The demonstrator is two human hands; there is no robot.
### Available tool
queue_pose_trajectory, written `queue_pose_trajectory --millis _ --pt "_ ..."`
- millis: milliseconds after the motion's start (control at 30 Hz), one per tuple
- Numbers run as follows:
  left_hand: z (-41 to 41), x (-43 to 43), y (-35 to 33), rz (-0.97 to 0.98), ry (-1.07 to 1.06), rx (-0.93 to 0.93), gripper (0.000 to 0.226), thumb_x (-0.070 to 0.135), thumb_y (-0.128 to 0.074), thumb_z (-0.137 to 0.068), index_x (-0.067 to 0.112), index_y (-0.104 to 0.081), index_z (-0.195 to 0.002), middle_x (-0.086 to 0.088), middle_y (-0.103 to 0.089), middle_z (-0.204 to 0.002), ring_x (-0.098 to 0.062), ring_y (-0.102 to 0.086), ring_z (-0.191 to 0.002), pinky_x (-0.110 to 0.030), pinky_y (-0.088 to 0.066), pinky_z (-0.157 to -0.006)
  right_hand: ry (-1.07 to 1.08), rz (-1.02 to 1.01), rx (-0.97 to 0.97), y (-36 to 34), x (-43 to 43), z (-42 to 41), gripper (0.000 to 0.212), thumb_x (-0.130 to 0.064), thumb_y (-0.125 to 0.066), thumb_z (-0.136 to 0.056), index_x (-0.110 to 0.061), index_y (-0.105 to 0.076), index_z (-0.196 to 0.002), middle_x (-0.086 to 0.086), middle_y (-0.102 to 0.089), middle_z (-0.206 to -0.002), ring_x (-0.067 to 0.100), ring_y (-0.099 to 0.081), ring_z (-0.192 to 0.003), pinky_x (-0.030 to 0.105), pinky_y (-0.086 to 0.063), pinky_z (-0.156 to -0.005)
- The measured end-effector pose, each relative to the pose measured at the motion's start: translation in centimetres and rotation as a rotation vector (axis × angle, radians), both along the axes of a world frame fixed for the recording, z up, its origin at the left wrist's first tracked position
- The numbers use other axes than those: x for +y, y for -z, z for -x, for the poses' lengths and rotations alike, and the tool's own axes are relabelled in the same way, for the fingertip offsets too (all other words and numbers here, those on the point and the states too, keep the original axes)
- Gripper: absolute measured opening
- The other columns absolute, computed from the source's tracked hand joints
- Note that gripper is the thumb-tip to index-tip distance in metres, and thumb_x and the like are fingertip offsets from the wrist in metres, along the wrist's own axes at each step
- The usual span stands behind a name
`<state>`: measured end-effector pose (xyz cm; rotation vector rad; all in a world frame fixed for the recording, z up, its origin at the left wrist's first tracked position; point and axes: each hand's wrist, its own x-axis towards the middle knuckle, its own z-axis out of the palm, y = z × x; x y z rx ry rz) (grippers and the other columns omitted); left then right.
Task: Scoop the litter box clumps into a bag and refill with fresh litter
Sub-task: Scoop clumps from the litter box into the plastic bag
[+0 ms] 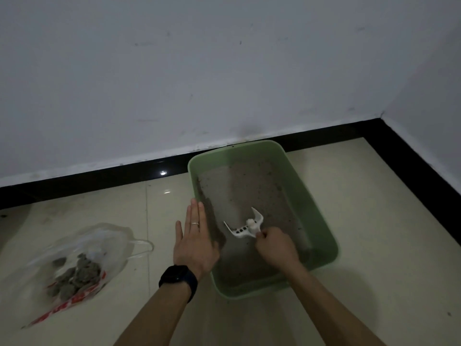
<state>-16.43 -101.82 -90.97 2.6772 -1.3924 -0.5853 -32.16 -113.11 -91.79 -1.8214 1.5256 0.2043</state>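
A green litter box (316,211) with a thin layer of grey litter sits on the floor against the wall. My right hand (275,247) grips the handle of a white slotted scoop (245,227) inside the box; a small pale clump rests in the scoop. My left hand (193,239), flat with straight fingers, lies over the box's left rim. A clear plastic bag (82,260) with red print lies open on the floor to the left, holding several grey clumps.
Cream floor tiles (374,221) surround the box. A black skirting (99,176) runs along the white wall behind and turns at the room corner on the right. A black watch is on my left wrist.
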Motion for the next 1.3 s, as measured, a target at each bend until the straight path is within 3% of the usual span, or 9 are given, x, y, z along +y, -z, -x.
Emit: queue_pose_trajectory --millis 300,467,567,700,767,867,1000,1067,1300 --pt "0.2 -0.1 0.6 0.053 -0.029 -0.008 0.096 0.047 -0.041 -0.097 0.013 0.031 -0.15 -0.005 0.04 -0.154 -0.019 0.026 -0.148 -0.042 0.013 -0.117 0.166 -0.006 -0.132 1.8 -2.0 -9.4 0.038 -0.036 -0.043 -0.099 -0.009 -0.068 -0.11 0.015 -0.069 -0.109 0.034 -0.064 -0.101 0.033 -0.044 -0.074" --pt "0.1 -0.1 0.7 0.057 -0.038 0.011 0.093 0.04 -0.039 -0.098 0.013 0.035 -0.147 -0.005 0.041 -0.153 -0.019 0.027 -0.146 -0.042 0.013 -0.119 0.35 -0.152 -0.35 1.9 -2.0 -11.6 0.045 -0.048 -0.047 -0.099 -0.012 -0.07 -0.083 0.012 -0.069 -0.082 0.024 -0.059 -0.069 0.037 -0.046 -0.062" --pt "0.3 -0.3 0.5 0.038 -0.046 -0.001 0.092 0.04 -0.039 -0.098 0.013 0.034 -0.147 -0.006 0.042 -0.152 -0.019 0.029 -0.144 -0.042 0.014 -0.118 0.511 -0.268 -0.529 2.1 -1.8 -10.7 0.023 -0.025 -0.056 -0.097 -0.019 -0.07 -0.081 0.01 -0.072 -0.088 0.019 -0.054 -0.067 0.036 -0.046 -0.063" --pt "0.3 -0.2 0.2 0.015 -0.043 -0.015 0.095 0.039 -0.041 -0.098 0.011 0.034 -0.147 -0.006 0.045 -0.15 -0.017 0.03 -0.143 -0.041 0.017 -0.115 0.568 -0.29 -0.635 1.7 -2.6 -9.1 0.018 -0.016 -0.059 -0.093 -0.019 -0.072 -0.08 0.001 -0.071 -0.077 0.017 -0.057 -0.066 0.03 -0.047 -0.058" --pt "0.3 -0.2 0.1 0.009 -0.045 -0.023 0.095 0.041 -0.041 -0.098 0.011 0.035 -0.147 -0.006 0.044 -0.15 -0.019 0.028 -0.146 -0.042 0.016 -0.115 0.533 -0.245 -0.636 1.4 -2.2 -7.5 0.018 -0.017 -0.059 -0.094 -0.014 -0.074 -0.086 0.004 -0.071 -0.076 0.015 -0.054 -0.061 0.027 -0.043 -0.053" --pt "0.3 -0.2 -0.1 -0.011 -0.032 -0.032 0.095 0.043 -0.04 -0.098 0.01 0.034 -0.148 -0.008 0.041 -0.154 -0.021 0.025 -0.148 -0.043 0.014 -0.117 0.45 -0.103 -0.624 1.4 -1.3 -4.5 0.026 -0.024 -0.063 -0.093 -0.022 -0.075 -0.07 0.01 -0.07 -0.069 0.015 -0.049 -0.05 0.03 -0.04 -0.053" --pt "0.2 0.0 -0.2 -0.022 -0.01 -0.027 0.095 0.045 -0.04 -0.099 0.01 0.034 -0.148 -0.009 0.039 -0.155 -0.022 0.025 -0.148 -0.044 0.013 -0.118 0.36 0.051 -0.642 0.1 -0.6 -1.4 0.027 -0.032 -0.064 -0.092 -0.031 -0.074 -0.068 -0.003 -0.068 -0.061 0.014 -0.05 -0.051 0.032 -0.042 -0.058" --pt "0.2 0.2 -0.3 -0.02 -0.003 -0.028 0.093 0.044 -0.038 -0.1 0.01 0.034 -0.147 -0.009 0.04 -0.155 -0.022 0.024 -0.148 -0.044 0.013 -0.117 0.325 0.117 -0.655 -0.9 0.1 -0.2 0.03 -0.032 -0.063 -0.094 -0.024 -0.071 -0.066 -0.008 -0.062 -0.054 0.011 -0.048 -0.05 0.028 -0.039 -0.057" --pt "1.1 2.0 -0.2 0.059 -0.026 0.02 0.077 0.036 -0.025 -0.103 0.013 0.033 -0.147 -0.002 0.038 -0.152 -0.016 0.02 -0.15 -0.041 0.012 -0.117 0.259 0.256 -0.664 -2.9 2.9 2.5 0.031 -0.022 -0.061 -0.096 -0.018 -0.068 -0.066 -0.003 -0.068 -0.066 0.001 -0.05 -0.053 0.015 -0.035 -0.053"
